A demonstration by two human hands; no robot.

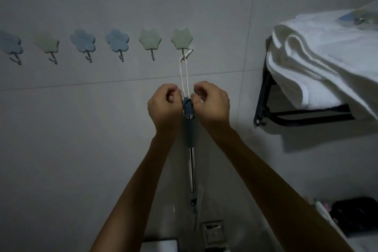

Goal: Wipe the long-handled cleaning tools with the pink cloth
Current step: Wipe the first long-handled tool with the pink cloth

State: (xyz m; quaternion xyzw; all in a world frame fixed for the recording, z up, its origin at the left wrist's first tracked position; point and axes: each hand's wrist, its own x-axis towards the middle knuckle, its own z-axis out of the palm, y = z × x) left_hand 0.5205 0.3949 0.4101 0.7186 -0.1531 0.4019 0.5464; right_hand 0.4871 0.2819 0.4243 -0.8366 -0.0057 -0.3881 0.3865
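Six wall hooks [180,41] (three blue, three green), one long-handled tool [190,129], two hands [163,106], one towel rack [302,112]

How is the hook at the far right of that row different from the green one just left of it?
The rightmost hook has a white cord loop hanging on it, carrying a long-handled tool; the neighbouring green hook holds nothing. The person's left hand and right hand work just below the rightmost hook, while nobody touches its neighbour. Both are pale green flower-shaped pads with a metal hook beneath.
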